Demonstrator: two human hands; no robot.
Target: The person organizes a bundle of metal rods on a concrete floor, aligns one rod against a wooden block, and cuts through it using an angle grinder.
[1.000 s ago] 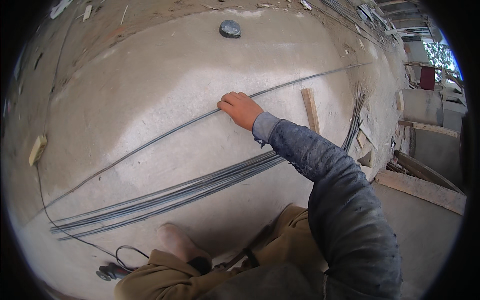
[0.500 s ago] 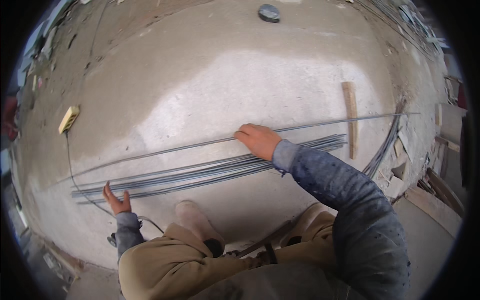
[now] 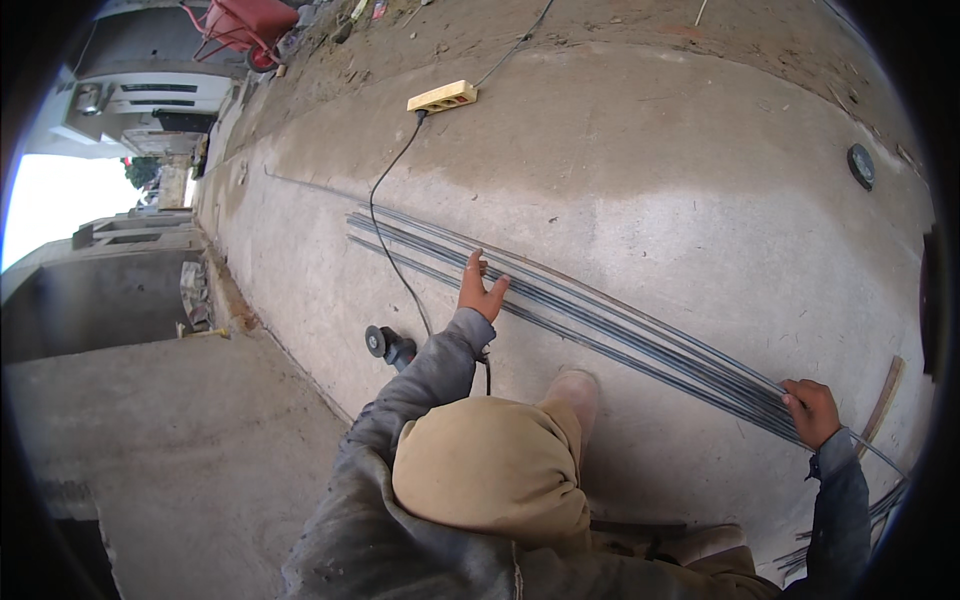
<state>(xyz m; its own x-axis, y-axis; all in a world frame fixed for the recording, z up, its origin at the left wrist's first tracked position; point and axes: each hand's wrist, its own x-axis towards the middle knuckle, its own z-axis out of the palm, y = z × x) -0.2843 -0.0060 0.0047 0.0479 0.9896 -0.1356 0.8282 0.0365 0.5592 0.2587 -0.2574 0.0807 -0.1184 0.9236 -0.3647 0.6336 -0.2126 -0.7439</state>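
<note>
Several long steel rods (image 3: 640, 345) lie in a slanting bundle on the concrete. My left hand (image 3: 483, 288) is at the bundle's middle, fingers spread; whether it touches the rods I cannot tell. Toward the right, my right hand (image 3: 812, 410) is closed on a rod along the bundle's far side. A black cord (image 3: 385, 170) crosses the rods from a pale yellow power strip (image 3: 442, 97). An angle grinder (image 3: 390, 346) lies beside my left forearm, its body partly hidden by my sleeve. My knee and boot are below the bundle.
A red wheelbarrow (image 3: 240, 25) stands at the far upper left. A dark round object (image 3: 861, 166) lies on the right, above a wooden strip (image 3: 880, 400). More rods (image 3: 885, 510) lie at the lower right. The slab's edge runs along the left, beside concrete structures.
The view has swung left. The single rod my right hand holds has come nearer and now lies alongside the bundle. My left hand, out of view a second ago, is over the bundle, fingers apart.
</note>
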